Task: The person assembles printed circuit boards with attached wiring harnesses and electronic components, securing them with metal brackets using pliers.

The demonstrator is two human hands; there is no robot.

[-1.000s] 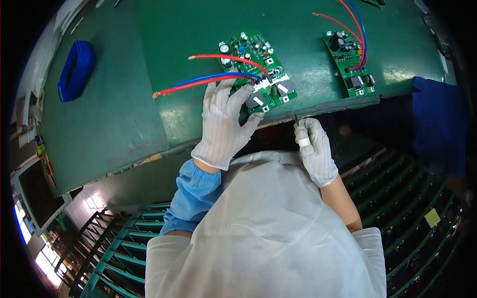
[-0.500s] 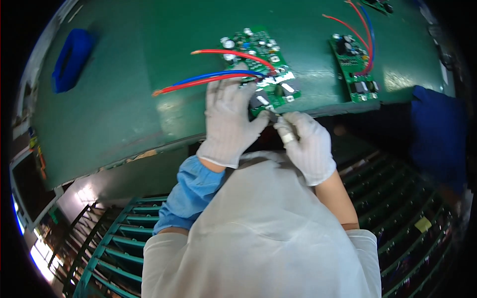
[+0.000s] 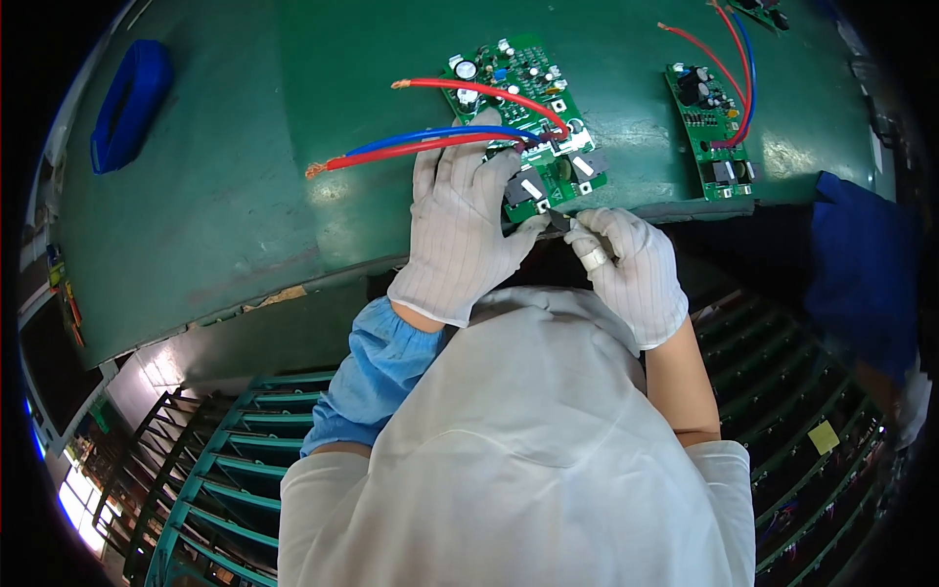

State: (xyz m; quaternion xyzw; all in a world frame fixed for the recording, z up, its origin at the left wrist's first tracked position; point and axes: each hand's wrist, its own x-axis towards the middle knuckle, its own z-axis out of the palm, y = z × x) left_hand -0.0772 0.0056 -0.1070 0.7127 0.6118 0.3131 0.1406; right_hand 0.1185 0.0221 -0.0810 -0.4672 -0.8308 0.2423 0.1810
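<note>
A green circuit board (image 3: 540, 93) lies near the table's front edge, crowded with capacitors and black parts. Two thick red wires (image 3: 479, 86) and a blue wire (image 3: 430, 134) rise from it and stretch to the left. My left hand (image 3: 458, 220), in a white striped glove, holds the board at its left side and near corner. Its fingers pass beneath the wires, and the thumb reaches along the near edge. My right hand (image 3: 634, 269), also gloved, has a white band round one finger. It pinches a small dark pointed piece (image 3: 558, 221) at the board's near edge, close to my left thumb.
On the green table (image 3: 245, 186), a second board with wires (image 3: 722, 132) lies to the right, part of another (image 3: 758, 14) beyond it. A blue loop (image 3: 134, 106) lies far left. Blue cloth (image 3: 866, 274) hangs at the right; slatted racks (image 3: 240, 465) stand below.
My right hand has shifted a little to the right, the dark piece still at its fingertips. My left hand stays on the board. The board sits slightly farther up and right in view.
</note>
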